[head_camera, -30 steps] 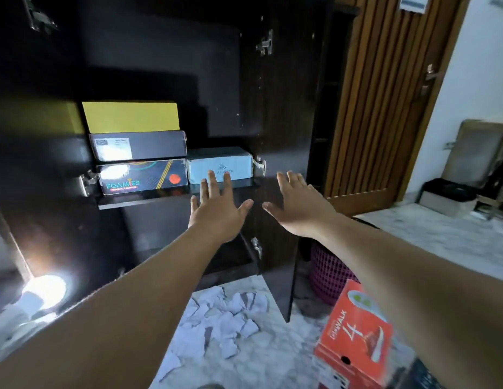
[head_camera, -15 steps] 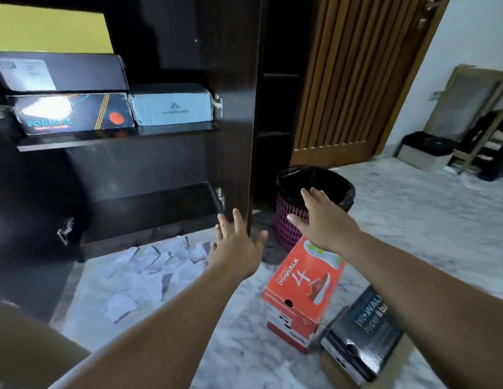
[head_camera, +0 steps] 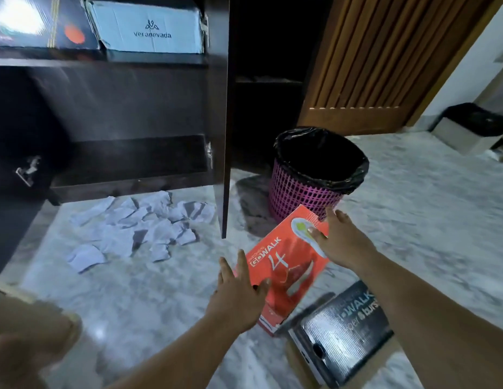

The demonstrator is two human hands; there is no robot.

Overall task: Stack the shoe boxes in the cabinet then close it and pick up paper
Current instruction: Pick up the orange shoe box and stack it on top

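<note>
Our left hand [head_camera: 236, 290] reaches over the near left edge of the red shoe box [head_camera: 284, 265], fingers straight and spread, holding nothing; whether it touches the box yet we cannot tell. Our right hand [head_camera: 337, 242] lies across the far right corner of the same box, fingers loose and extended, gripping nothing. The red box sits tilted on the marble floor [head_camera: 413, 220] between our two hands. Just below our right forearm lies a black shoe box [head_camera: 343, 329], close beside the red one. Beyond our right hand stands a pink bin [head_camera: 303, 192] lined with a black bag. To the left of our left hand, and farther off, torn paper pieces [head_camera: 138, 228] are scattered on the floor in front of the open cabinet [head_camera: 127, 108]. High above our left hand, on the cabinet shelf, rest a pale blue shoe box [head_camera: 149, 29] and, beside it, a dark shoe box [head_camera: 40, 21].
</note>
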